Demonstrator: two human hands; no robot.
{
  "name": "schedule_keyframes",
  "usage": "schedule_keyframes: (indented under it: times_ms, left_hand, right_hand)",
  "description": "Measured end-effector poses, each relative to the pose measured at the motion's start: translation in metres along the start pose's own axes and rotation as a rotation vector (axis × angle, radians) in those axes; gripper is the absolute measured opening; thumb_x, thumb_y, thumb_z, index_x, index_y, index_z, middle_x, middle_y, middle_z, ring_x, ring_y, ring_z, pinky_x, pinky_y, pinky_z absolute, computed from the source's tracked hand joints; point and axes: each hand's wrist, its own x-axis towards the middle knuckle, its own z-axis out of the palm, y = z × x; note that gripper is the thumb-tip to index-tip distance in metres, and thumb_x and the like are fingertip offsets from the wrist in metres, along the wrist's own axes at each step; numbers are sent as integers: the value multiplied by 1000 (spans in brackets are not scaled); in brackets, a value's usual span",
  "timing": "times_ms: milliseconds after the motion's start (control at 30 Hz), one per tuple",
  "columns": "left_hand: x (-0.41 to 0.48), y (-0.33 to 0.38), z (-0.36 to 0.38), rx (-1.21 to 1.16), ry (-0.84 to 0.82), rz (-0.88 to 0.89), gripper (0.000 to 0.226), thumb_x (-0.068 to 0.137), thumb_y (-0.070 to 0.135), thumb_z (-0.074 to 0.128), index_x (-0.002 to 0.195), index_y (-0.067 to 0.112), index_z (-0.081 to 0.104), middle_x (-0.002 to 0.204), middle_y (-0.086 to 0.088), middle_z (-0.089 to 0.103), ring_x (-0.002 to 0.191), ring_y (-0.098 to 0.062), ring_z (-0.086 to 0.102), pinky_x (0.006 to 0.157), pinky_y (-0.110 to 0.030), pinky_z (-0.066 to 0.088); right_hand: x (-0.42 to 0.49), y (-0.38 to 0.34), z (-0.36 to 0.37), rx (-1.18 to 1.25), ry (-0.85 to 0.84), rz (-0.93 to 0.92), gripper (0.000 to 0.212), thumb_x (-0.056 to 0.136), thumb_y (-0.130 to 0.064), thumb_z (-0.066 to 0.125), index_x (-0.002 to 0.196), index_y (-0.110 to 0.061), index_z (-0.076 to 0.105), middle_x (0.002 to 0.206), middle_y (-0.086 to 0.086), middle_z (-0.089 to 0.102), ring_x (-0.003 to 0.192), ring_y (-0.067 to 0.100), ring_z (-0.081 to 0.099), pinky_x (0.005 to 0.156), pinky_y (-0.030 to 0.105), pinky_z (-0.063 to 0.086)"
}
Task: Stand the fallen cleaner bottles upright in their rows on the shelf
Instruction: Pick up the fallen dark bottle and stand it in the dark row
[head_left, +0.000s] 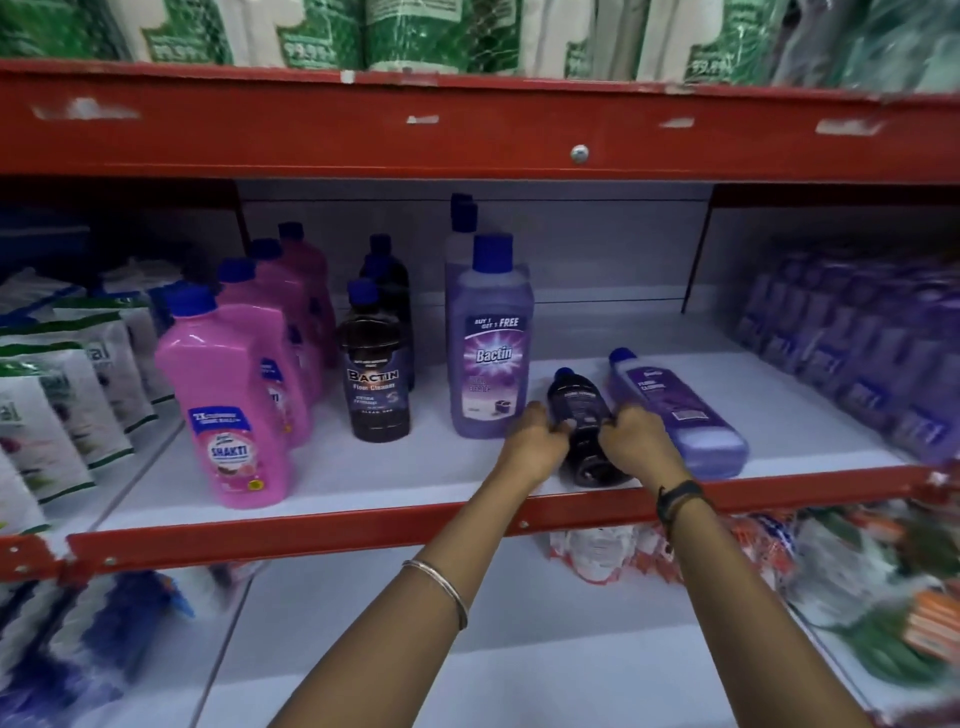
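Observation:
A dark cleaner bottle (579, 402) with a blue cap lies on its side on the white shelf (363, 467), cap pointing to the back. My left hand (532, 441) grips its left flank and my right hand (636, 441) grips its right flank. Just to the right a purple cleaner bottle (675, 410) also lies flat, touching my right hand. Upright rows stand to the left: purple bottles (491, 338), dark bottles (375, 374) and pink bottles (234, 400).
A red shelf rail (363, 525) runs along the front edge and a red beam (467, 124) hangs overhead. White pouches (62, 395) fill the left side, purple packs (857, 343) the right. Packaged goods (831, 561) sit on the shelf below.

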Motion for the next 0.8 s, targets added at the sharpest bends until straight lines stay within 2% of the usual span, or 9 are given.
schedule_keyframes:
  times_ms: [133, 200, 333, 433, 500, 600, 633, 700, 800]
  left_hand:
    - [6, 4, 8, -55, 6, -47, 55, 84, 13, 63, 131, 6, 35, 121, -24, 60, 111, -35, 58, 94, -41, 48]
    - [6, 5, 6, -58, 29, -18, 61, 83, 9, 63, 135, 11, 31, 117, -22, 62, 108, -32, 59, 90, -37, 48]
    - [-2, 9, -9, -68, 92, 114, 71, 81, 7, 64, 141, 15, 26, 87, 8, 61, 78, -8, 57, 69, -19, 42]
    - [-16, 12, -23, -152, 134, 171, 67, 81, 4, 65, 138, 17, 33, 92, 15, 58, 75, 2, 55, 64, -12, 42]
    - [-28, 11, -33, -171, 173, 212, 63, 80, 2, 64, 134, 22, 38, 94, 18, 57, 77, 4, 56, 64, -8, 43]
    - [-49, 2, -53, -197, 221, 262, 57, 80, -4, 60, 125, 27, 45, 108, 5, 61, 88, 2, 59, 70, -7, 49]
    - [-55, -2, -59, -196, 235, 276, 58, 79, -7, 57, 126, 27, 46, 114, 0, 60, 94, -2, 59, 78, -10, 51]
    - [-66, -10, -73, -153, 290, 296, 64, 78, -11, 52, 130, 23, 45, 125, -5, 54, 110, -15, 57, 96, -31, 50]
    - [-77, -26, -98, -122, 374, 321, 67, 73, -17, 46, 133, 14, 43, 130, -8, 46, 120, -26, 51, 101, -48, 46]
  right_hand:
    - [0, 6, 0, 106, 58, -1, 22, 85, -7, 50, 101, 6, 58, 107, 29, 64, 94, 40, 61, 71, 35, 44]
    - [-5, 11, 2, 166, 99, -1, 22, 85, -12, 55, 101, 2, 59, 104, 25, 66, 93, 40, 61, 69, 32, 42]
    - [-16, 15, 5, 401, 125, -20, 34, 83, -26, 67, 110, -8, 57, 96, 9, 70, 86, 25, 65, 64, 29, 46]
    - [-25, 10, 3, 682, 119, -88, 43, 80, -24, 71, 119, -13, 56, 103, 1, 69, 85, 10, 65, 68, 21, 48]
    - [-32, 3, 4, 780, 105, -174, 37, 79, -20, 72, 114, -16, 60, 107, 2, 70, 90, 11, 67, 77, 26, 53]
    - [-45, -15, 11, 805, 98, -255, 35, 78, -15, 73, 110, -20, 61, 104, -5, 69, 90, 17, 68, 79, 32, 56]
    - [-49, -21, 14, 783, 108, -288, 37, 76, -16, 75, 109, -22, 60, 101, -10, 68, 88, 14, 68, 75, 26, 55]
    - [-57, -37, 23, 721, 125, -366, 44, 73, -19, 78, 112, -21, 58, 103, -10, 65, 86, 6, 66, 67, 11, 50]
    - [-67, -64, 39, 703, 105, -471, 47, 71, -19, 79, 111, -26, 55, 106, -8, 61, 88, 3, 62, 66, 2, 45]
